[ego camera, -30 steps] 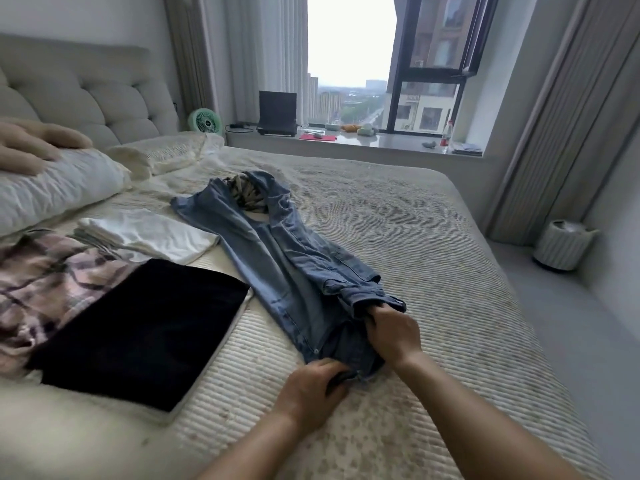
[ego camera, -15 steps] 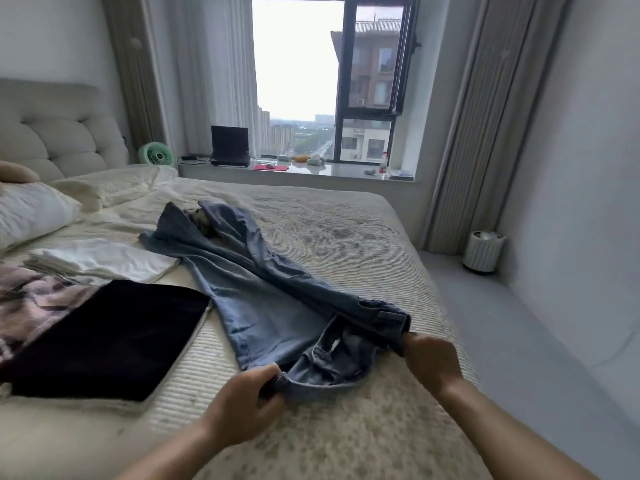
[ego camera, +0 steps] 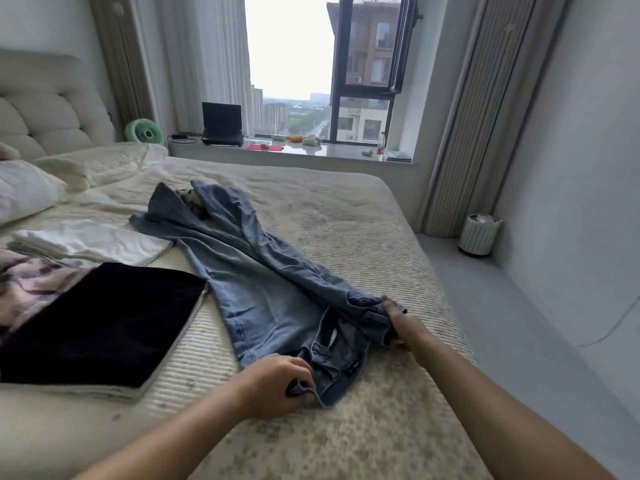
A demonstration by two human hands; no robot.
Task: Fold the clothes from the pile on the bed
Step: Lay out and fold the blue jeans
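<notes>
A pair of light blue jeans (ego camera: 263, 282) lies stretched across the cream bed (ego camera: 346, 216), legs pointing toward the headboard and waistband near me. My left hand (ego camera: 277, 384) grips the near corner of the waistband. My right hand (ego camera: 398, 323) holds the far corner of the waistband at the right. A striped garment (ego camera: 192, 199) shows under the leg ends. A folded black garment (ego camera: 100, 320), a folded white one (ego camera: 90, 240) and a pink plaid piece (ego camera: 31, 282) lie at the left.
Pillows (ego camera: 24, 192) and a padded headboard (ego camera: 48, 109) are at the far left. The window sill holds a laptop (ego camera: 221, 124), a green fan (ego camera: 144, 132) and a bottle (ego camera: 381, 145). A white ribbed bin (ego camera: 479, 233) stands on the floor beyond the bed's right edge.
My hands have moved apart along the waistband, spreading it wider. The jeans have shifted and flattened a little, and my view has swung to the right.
</notes>
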